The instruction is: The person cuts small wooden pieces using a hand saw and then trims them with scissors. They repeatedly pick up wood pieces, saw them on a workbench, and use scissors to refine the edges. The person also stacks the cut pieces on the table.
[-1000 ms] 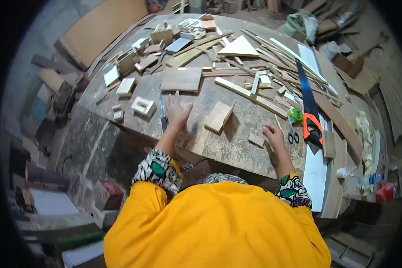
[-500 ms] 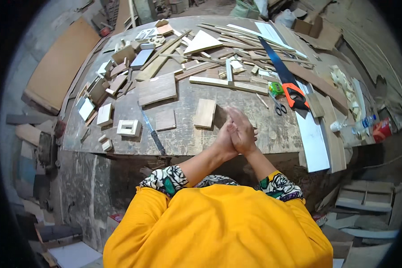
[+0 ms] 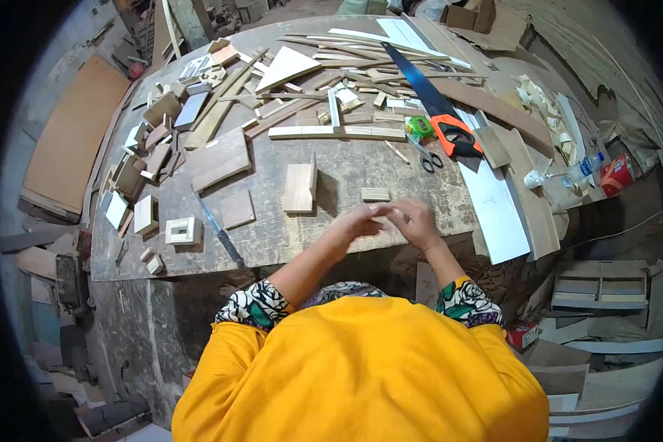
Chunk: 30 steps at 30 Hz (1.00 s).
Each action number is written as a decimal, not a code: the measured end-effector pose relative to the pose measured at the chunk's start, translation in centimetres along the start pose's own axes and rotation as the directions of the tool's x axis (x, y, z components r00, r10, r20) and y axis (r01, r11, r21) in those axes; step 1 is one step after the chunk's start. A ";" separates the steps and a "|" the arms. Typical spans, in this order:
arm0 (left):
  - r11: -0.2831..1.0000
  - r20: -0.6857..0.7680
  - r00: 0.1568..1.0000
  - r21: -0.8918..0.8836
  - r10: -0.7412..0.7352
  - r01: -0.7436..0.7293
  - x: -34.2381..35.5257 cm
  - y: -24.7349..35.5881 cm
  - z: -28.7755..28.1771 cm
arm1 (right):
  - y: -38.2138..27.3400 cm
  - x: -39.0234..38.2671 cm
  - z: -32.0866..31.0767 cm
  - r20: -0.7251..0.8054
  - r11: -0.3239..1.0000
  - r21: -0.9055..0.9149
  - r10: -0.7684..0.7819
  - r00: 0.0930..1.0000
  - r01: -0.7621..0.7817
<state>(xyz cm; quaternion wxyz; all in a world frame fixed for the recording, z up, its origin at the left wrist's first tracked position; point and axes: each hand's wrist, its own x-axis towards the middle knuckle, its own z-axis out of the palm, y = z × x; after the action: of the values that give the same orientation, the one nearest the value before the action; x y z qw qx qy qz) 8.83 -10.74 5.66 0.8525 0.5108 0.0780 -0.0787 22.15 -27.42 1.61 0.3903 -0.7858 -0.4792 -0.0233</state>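
The left hand (image 3: 355, 224) and the right hand (image 3: 415, 222) are brought together above the front edge of the table (image 3: 339, 158), with fingers loosely curved and meeting at the tips; the grip of both is slack and released. Just beyond the fingertips, a small wood block (image 3: 376, 194) is set flat, back from the front edge. To its left is placed a wood piece (image 3: 297, 188) with a thin upright strip along its right side. Farther left, a thin wood square (image 3: 237, 209) is flanked by a slim blade (image 3: 221, 230), its dark handle laid at the front edge. Toward the right edge, scissors (image 3: 428, 159), a green tape measure (image 3: 420, 127) and an orange-handled saw (image 3: 455, 135) are grouped. Scrap wood (image 3: 283, 70) is heaped toward the far edge.
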 end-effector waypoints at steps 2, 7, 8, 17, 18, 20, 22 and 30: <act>0.940 -0.119 0.984 0.331 0.130 -0.084 1.2 0.3 -0.1 | 2.3 1.1 -0.9 -0.064 0.999 -0.038 0.022 0.998 -0.024; 0.203 -0.147 0.827 0.978 0.543 0.040 4.5 -1.7 -2.6 | 7.4 3.9 -4.2 -0.114 0.979 -0.101 0.163 0.980 -0.175; 0.149 -0.134 0.828 0.987 0.544 0.062 4.9 -2.0 -2.8 | 8.4 4.5 -4.6 -0.105 0.975 -0.095 0.193 0.975 -0.203; -0.081 -0.110 0.882 0.983 0.458 0.165 8.7 -3.1 -1.9 | 13.0 12.7 -3.2 0.012 0.998 -0.051 0.032 0.999 -0.031; -0.038 -0.120 0.858 0.986 0.500 0.160 8.6 -3.4 -1.7 | 12.1 13.4 -3.0 0.085 0.996 -0.085 0.034 0.996 -0.026; 0.095 -0.187 0.806 0.982 0.561 0.162 8.8 -3.7 -1.5 | 12.6 14.7 -1.3 0.119 0.991 -0.133 -0.004 0.993 0.020; 0.309 -0.307 0.770 0.939 0.560 0.150 9.1 -3.5 -1.6 | 12.4 16.4 -0.3 0.188 0.986 -0.167 0.009 0.982 0.023; 0.949 -0.572 0.817 -0.213 0.073 -0.234 10.0 -2.3 -2.9 | 13.1 17.7 3.8 0.222 0.949 -0.298 -0.035 0.974 0.102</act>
<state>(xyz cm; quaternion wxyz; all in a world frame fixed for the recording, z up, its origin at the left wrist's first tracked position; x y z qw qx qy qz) 17.94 -9.76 0.23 0.8581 0.3935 0.2912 0.1547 40.50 -15.06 -1.47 0.2084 -0.8177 -0.5360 -0.0262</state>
